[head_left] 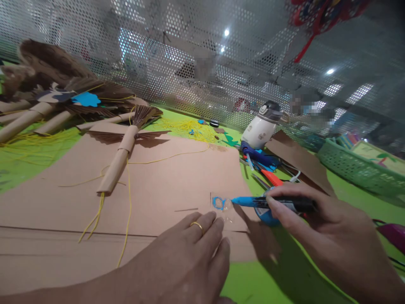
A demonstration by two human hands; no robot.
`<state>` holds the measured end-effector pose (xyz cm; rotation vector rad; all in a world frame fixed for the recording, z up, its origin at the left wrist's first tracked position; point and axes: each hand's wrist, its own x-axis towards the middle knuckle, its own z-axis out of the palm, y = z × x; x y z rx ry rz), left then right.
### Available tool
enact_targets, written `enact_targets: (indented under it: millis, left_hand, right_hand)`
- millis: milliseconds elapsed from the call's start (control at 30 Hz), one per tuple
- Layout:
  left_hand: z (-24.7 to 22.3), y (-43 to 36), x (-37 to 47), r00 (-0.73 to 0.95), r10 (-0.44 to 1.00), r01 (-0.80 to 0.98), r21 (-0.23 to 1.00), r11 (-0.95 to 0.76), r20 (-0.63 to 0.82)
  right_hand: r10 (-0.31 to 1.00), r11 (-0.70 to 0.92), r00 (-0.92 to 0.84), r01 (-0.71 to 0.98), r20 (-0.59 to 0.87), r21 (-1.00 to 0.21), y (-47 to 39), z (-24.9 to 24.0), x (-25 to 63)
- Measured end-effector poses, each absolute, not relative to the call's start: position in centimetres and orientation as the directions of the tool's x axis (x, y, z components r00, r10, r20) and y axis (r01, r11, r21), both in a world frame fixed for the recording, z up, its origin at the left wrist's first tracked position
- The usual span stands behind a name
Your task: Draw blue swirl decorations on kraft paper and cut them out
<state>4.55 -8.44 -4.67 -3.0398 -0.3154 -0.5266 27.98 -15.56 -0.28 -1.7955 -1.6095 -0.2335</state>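
While left hand [196, 249] lies flat on card [164, 185], right hand [335, 236] grips marker [248, 202] — tip at blue marks [217, 203], just beyond left hand.

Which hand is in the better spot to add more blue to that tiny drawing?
Probably the right hand: it holds the blue marker, with the tip close beside the blue marks. The left hand rests on the brown paper, holding no pen.
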Motion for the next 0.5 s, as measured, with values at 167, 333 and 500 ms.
enact_targets:
  millis: [167, 333, 500]
  left_hand:
    - [-4.71, -8.19, 4.67, 0.917, 0.198, 0.211, 0.0, -0.977, 0.347]
    - [-4.56, -7.96, 4.87, 0.941, 0.16, 0.182, -0.046, -0.982, 0.299]
    - [-4.47, -8.3, 4.8, 0.933, 0.146, 0.182, -0.081, -0.98, 0.329]
  right_hand:
    - [0.809, 0.049, 0.152, 0.945, 0.567, -0.324, -15.66, -0.08, 28.12]
    - [0.807, 0.091, 0.091, 0.957, 0.583, -0.275, -15.92, 0.14, 28.05]
    - [0.785, 0.143, 0.065, 0.949, 0.616, -0.282, -15.93, 0.04, 27.84]
